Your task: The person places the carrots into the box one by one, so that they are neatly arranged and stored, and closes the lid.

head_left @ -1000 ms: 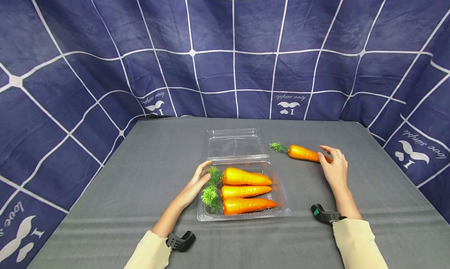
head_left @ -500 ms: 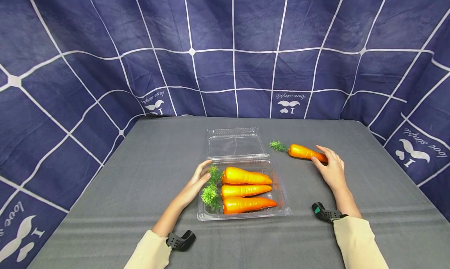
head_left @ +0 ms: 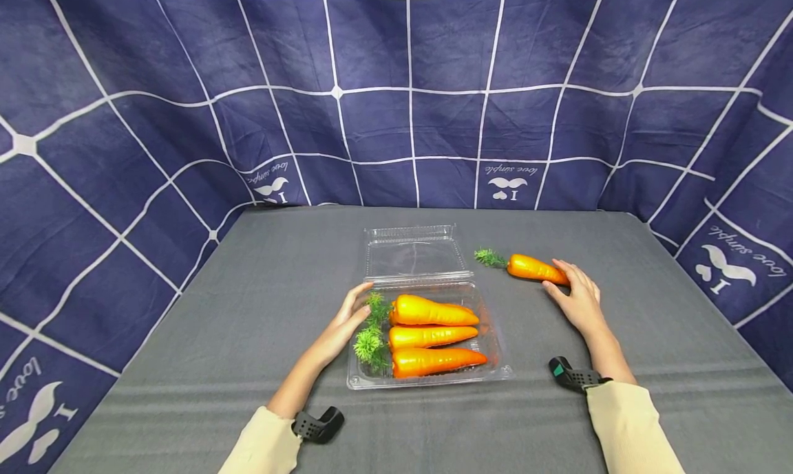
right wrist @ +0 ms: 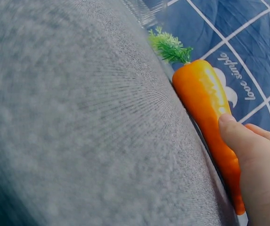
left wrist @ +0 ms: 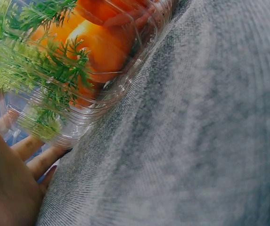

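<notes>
A clear plastic clamshell container [head_left: 427, 384] lies with its lid folded back, holding several orange carrots [head_left: 436, 362] side by side, green tops to the left. My left hand [head_left: 337, 331] rests at its left end, fingers spread along the wall and thumb by the rim. In the left wrist view the leafy tops [left wrist: 50, 70] show through the plastic. Another carrot [head_left: 526, 267] lies on the table to the right of the lid, top pointing left. My right hand [head_left: 582, 305] holds its narrow half, thumb [right wrist: 238, 134] on the near side, fingers beyond; its tip is hidden in the head view.
The clear lid [head_left: 415, 257] lies flat behind the container, left of the loose carrot. Grey cloth [head_left: 279, 267] covers the table. A blue curtain [head_left: 446, 123] with white lines hangs at the back and sides.
My right hand has moved left along the loose carrot from its tip, and thumb and fingers now lie on either side of it. The carrots, container and left hand stay put.
</notes>
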Demonstrator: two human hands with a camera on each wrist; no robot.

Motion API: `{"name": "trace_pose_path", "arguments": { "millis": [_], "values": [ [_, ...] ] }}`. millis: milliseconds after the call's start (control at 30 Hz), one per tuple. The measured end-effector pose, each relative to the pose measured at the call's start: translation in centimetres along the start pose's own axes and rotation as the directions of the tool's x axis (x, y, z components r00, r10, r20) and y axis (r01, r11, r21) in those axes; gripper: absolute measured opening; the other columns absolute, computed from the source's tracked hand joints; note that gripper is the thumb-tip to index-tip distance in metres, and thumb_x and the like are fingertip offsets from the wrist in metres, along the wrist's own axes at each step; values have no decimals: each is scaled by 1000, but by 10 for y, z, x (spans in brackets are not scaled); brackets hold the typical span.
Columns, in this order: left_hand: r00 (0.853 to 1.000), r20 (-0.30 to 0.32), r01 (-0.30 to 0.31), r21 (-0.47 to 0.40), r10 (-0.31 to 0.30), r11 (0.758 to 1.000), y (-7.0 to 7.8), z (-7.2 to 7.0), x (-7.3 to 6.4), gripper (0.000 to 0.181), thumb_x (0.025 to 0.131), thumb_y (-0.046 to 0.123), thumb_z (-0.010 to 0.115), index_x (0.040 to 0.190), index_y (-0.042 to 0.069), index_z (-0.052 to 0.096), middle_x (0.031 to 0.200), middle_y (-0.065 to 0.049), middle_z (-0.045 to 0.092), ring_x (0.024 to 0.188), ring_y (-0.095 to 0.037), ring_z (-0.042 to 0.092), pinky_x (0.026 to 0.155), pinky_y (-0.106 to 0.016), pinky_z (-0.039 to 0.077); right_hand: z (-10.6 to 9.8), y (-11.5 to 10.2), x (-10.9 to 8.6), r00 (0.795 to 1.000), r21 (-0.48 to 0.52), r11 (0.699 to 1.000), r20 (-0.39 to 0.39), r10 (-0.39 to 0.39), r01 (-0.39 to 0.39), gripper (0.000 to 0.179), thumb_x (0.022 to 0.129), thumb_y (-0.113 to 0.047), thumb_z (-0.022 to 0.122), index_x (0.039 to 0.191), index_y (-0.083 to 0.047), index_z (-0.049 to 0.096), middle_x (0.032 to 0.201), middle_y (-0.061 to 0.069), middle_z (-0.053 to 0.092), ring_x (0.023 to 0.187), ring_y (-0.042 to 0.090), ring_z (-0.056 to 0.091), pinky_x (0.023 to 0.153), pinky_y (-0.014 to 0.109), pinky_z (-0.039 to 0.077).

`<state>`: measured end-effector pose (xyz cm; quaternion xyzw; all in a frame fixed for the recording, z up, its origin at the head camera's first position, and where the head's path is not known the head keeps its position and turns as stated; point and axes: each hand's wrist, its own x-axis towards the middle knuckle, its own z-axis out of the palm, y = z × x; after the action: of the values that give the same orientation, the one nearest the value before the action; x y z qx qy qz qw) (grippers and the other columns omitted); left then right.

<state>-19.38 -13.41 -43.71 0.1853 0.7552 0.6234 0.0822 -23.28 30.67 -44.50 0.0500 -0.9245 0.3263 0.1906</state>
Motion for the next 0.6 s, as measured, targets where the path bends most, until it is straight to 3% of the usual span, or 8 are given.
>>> {"name": "trace_pose_path", "arguments": {
  "millis": [300, 600],
  "values": [
    [1000, 10, 13, -6, -13, 1000, 0, 0, -1, 50, 97, 24, 37, 143, 15, 17, 149, -15, 15, 137, -36, 17, 107, -57, 21, 0, 2, -1, 1000, 0, 1000, 27, 9, -9, 59, 86, -31, 61, 135, -5, 40, 139, 25, 36, 131, 46, 24, 101, 64, 10],
    [1000, 3, 5, 2, -5, 1000, 0, 0, -1, 50, 97, 22, 37, 143, 15, 17, 149, -15, 15, 137, -36, 17, 107, -57, 21, 0, 2, 1, 999, -31, 1000, 40, 6, -4, 59, 84, -31, 63, 134, -7, 42, 136, 25, 40, 127, 46, 30, 99, 64, 14]
  ]
}}
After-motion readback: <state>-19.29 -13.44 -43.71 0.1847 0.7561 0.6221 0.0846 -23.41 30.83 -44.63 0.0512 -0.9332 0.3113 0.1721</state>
